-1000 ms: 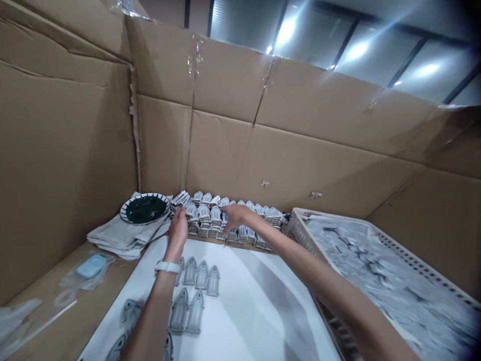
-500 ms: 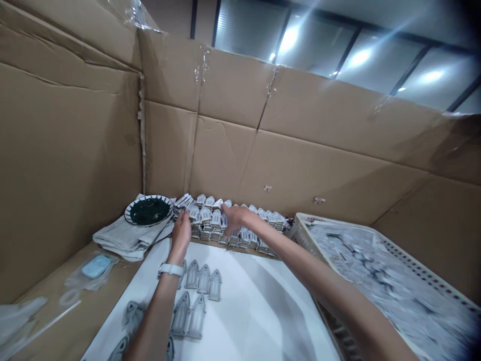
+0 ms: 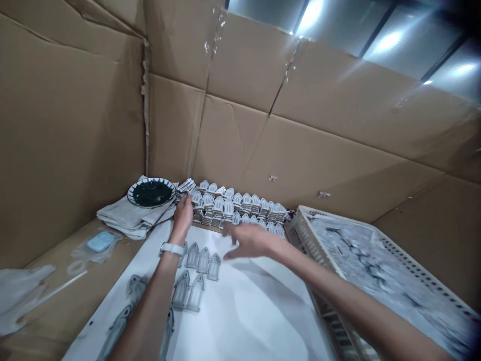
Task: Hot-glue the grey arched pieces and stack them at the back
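Small grey-white pointed-arch pieces stand in stacked rows (image 3: 228, 206) along the back of the white board. Against the left end of these stacks rests my left hand (image 3: 183, 216), its fingers stretched upward and partly hidden; it wears a pale wristband. My right hand (image 3: 246, 239) hovers just in front of the stacks, thumb and fingers apart, with nothing visible between them. Larger grey arch-shaped pieces (image 3: 203, 260) lie flat on the white board (image 3: 263, 311) below my hands. My left forearm covers some of them.
A plate with a dark green filling (image 3: 152, 193) sits on folded cloths (image 3: 124, 215) at the left. Nearby lie a light blue item in clear plastic (image 3: 100, 241) and a plastic bag (image 3: 22, 296). At right stands a white basket (image 3: 319, 250) of plastic-wrapped items. Cardboard walls (image 3: 240, 135) enclose the space.
My right hand has come off the stacks toward me, over the white board. My left hand stays at the left end of the stacks. The view has tilted slightly.
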A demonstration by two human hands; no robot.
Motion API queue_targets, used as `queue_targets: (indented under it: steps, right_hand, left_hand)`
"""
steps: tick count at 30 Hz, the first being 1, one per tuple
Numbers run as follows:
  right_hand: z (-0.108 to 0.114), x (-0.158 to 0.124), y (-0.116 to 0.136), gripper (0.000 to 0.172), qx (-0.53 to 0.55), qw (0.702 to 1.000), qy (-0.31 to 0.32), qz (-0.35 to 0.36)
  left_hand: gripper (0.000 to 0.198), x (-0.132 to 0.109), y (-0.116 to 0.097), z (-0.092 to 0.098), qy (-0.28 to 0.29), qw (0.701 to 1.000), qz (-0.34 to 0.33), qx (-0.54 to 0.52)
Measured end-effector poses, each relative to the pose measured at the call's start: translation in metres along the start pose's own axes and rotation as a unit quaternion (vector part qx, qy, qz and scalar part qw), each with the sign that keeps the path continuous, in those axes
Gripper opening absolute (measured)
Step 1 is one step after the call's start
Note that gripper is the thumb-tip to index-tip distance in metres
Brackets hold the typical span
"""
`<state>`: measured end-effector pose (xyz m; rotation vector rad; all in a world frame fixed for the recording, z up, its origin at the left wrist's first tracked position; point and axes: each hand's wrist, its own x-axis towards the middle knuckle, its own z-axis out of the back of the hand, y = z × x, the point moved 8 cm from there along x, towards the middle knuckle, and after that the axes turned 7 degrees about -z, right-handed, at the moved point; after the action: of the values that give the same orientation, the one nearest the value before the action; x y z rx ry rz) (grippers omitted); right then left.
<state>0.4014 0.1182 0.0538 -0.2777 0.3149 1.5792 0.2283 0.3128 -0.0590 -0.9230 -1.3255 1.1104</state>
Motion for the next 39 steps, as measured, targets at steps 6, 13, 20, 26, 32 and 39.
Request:
queue_targets:
  steps: [6,13,20,26,32,39]
  right_hand:
    - [-0.077,0.007,0.024,0.101,0.063,0.995,0.042,0.058]
    - [-0.071,0.025,0.016,0.082,0.097,0.992,0.011,0.084]
    - [-0.063,0.041,0.041,0.083,0.119,0.987,-0.004,0.108]
    - [-0.057,0.045,0.036,0.08,0.106,0.99,-0.004,0.098]
    - [-0.057,0.044,0.039,0.084,0.071,0.993,-0.001,0.094]
    - [-0.055,0.045,0.045,0.083,0.024,0.996,-0.011,0.087]
  left_hand:
    - [0.04,-0.003,-0.005,0.002,-0.008,0.999,0.041,-0.006]
    - [0.039,-0.007,-0.011,0.006,-0.013,0.999,0.039,-0.015]
    - [0.039,-0.009,-0.014,0.006,-0.014,0.999,0.034,-0.016]
    - [0.04,-0.01,-0.013,0.004,-0.016,0.999,0.04,-0.011]
    - [0.041,-0.012,-0.013,0.004,-0.012,0.999,0.042,-0.011]
    - [0.043,-0.01,-0.012,0.005,-0.005,0.999,0.041,-0.017]
